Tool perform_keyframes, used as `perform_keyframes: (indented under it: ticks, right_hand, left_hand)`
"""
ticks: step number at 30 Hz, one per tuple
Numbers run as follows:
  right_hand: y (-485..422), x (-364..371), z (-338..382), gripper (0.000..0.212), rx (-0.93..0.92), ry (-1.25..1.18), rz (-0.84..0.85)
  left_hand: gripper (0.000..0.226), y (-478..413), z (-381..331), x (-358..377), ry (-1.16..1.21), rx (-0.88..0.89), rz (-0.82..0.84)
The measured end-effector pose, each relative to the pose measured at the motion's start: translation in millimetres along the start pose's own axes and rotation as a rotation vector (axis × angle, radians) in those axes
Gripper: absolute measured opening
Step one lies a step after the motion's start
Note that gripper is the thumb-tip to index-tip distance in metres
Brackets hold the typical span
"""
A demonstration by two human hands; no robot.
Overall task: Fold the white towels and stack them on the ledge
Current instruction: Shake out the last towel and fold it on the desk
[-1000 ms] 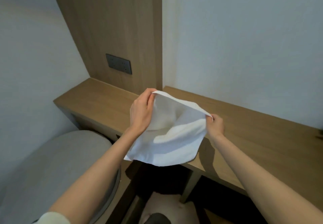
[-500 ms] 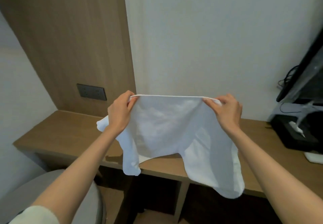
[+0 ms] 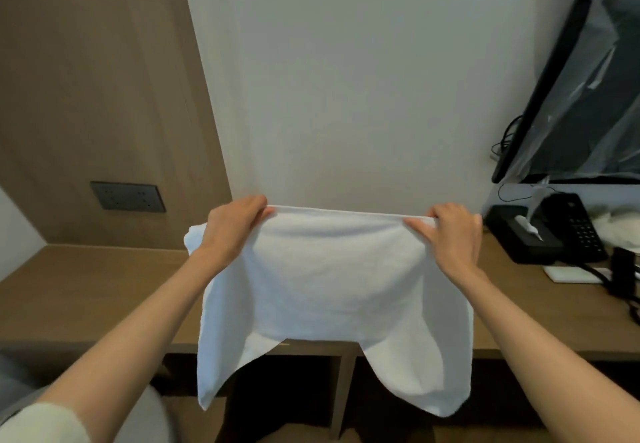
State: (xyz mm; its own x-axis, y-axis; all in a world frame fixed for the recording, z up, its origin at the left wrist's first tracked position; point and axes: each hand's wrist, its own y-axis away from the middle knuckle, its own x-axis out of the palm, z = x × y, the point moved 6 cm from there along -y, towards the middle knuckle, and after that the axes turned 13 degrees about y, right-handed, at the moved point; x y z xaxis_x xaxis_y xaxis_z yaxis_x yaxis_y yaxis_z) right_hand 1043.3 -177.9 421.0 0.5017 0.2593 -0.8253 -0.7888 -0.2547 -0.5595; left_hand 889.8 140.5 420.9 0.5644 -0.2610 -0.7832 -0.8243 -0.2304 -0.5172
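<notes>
far left: dark outlet plate (image 3: 127,197) set in the wood wall panel (image 3: 86,79), wooden ledge (image 3: 86,290) below it. cream sleeve (image 3: 38,422) in the bottom-left corner

left hand (image 3: 235,228): fingers curled, pinching the top edge of the white towel (image 3: 332,280) near its left end; a bit of cloth sticks out past the hand to the left

towel is up in the air in front of the ledge, top edge pulled taut and level between both hands. rest hangs loose, both lower corners drooping below the ledge's front edge. can't tell if it touches the ledge

right hand (image 3: 453,235): same grip, fingers curled over the top edge at the right end

right side, on the ledge: black tissue box (image 3: 519,245), black desk phone (image 3: 578,231) just beside it, flat white pad (image 3: 571,274) in front. dark screen (image 3: 571,96) under clear plastic film above them
</notes>
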Motion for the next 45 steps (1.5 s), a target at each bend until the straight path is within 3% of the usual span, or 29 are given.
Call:
perform_keyframes:
  ticks: [5,7,10,16,21,25,31,35,40,45]
  right_hand:
    - [-12,44,6,0.028,-0.113,0.052,0.058]
    - [-30,58,11,0.025,-0.115,0.093,0.08]
    - [-76,69,14,0.023,-0.095,0.093,0.024]
    - [-175,54,7,0.021,-0.087,0.014,-0.211]
    - [-200,43,-2,0.014,-0.175,0.014,-0.393]
    - [-184,49,-8,0.011,-0.221,0.016,-0.395]
    - [-111,69,-15,0.024,-0.306,-0.02,-0.238]
    - [-36,98,-20,0.037,-0.326,0.042,0.016]
    - [56,145,-35,0.055,-0.297,0.161,0.481]
    - [121,173,-50,0.064,-0.198,0.26,0.802]
  left_hand:
    - [0.003,-22,32,41,-0.079,-0.092,0.145]
    - [0.016,-39,41,49,-0.068,-0.131,0.171]
    - [0.021,-83,49,52,-0.129,-0.109,0.132]
    - [0.006,-178,38,29,-0.186,0.019,-0.059]
    - [0.029,-196,32,20,-0.201,0.171,-0.186]
    - [0.045,-178,33,29,-0.204,0.201,-0.171]
    - [0.065,-96,36,65,-0.107,0.176,0.012]
    - [0.07,-22,42,98,-0.008,0.109,0.17]
    - [0.034,63,57,150,0.03,0.008,0.415]
    - [0.035,124,52,180,0.011,-0.124,0.617]
